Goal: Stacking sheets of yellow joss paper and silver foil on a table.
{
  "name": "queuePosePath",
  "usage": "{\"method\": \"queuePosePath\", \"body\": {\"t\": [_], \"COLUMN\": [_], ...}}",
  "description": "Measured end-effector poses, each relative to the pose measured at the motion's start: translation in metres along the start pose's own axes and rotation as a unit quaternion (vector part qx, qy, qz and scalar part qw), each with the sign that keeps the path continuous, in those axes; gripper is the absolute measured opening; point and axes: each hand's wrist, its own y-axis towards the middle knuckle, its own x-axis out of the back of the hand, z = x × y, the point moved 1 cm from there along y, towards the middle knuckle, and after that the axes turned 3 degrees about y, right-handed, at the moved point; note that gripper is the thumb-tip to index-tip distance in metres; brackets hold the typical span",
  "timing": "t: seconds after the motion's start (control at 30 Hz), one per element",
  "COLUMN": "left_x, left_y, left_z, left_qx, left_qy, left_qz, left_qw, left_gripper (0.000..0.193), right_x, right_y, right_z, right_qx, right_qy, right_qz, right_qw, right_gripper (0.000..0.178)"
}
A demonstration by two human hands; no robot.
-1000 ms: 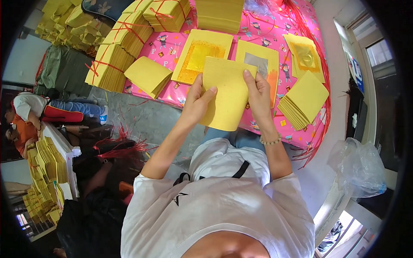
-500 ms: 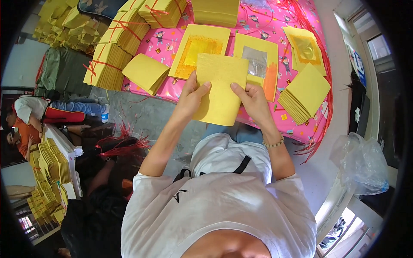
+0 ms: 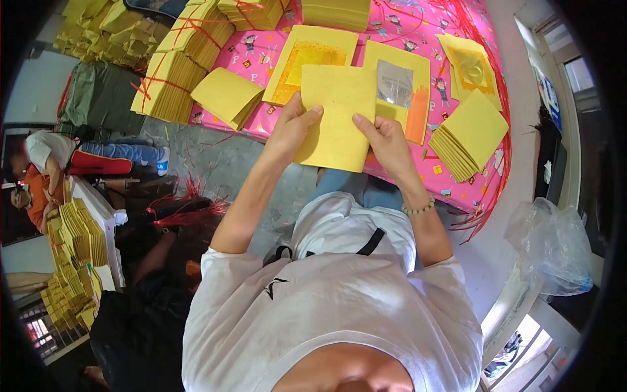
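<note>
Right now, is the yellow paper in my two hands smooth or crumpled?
Smooth: the yellow paper shows an even, unwrinkled face between the left hand and right hand.

The paper [image 3: 336,121] is yellow, the tablecloth [image 3: 467,196] cartoon-patterned pink.

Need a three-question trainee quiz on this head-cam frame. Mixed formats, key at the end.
1. What do the left hand and right hand hold between them?
2. True or false: the beaded bracelet is worn on the left wrist.
3. Fill in: the patterned table cover is mainly ___ in colour.

Key: 1. Yellow paper. 2. False; the beaded bracelet is worn on the right. 3. Pink.
</note>
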Motion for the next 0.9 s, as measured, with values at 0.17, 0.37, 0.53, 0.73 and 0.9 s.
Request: {"method": "queuePosePath", "body": {"t": [0.17,0.37,0.53,0.73,0.9], "left_x": [0.008,0.008,0.013,0.01,0.007], "left_y": [0.01,0.015,0.014,0.01,0.004], "left_z": [-0.001,0.0,-0.002,0.002,-0.001], "left_qx": [0.033,0.051,0.042,-0.063,-0.168], "left_qy": [-0.008,-0.014,-0.016,0.052,0.069], "left_qz": [0.001,-0.002,0.006,-0.039,-0.067], "left_qw": [0.999,0.999,0.999,0.996,0.981], "left_gripper": [0.037,0.034,0.032,0.033,0.036], "right_x": [0.002,-0.002,-0.003,-0.01,-0.008], "right_y": [0.001,0.002,-0.007,-0.012,-0.01], "right_z": [0.002,0.006,0.016,0.009,-0.007], "right_qx": [-0.038,-0.037,-0.085,-0.036,-0.055], "right_qy": [-0.013,-0.023,-0.098,-0.051,-0.011], "right_qz": [0.027,0.01,0.049,0.023,0.034], "right_qw": [0.999,0.999,0.99,0.998,0.998], "right_gripper": [0.033,0.034,0.032,0.029,0.028]}}
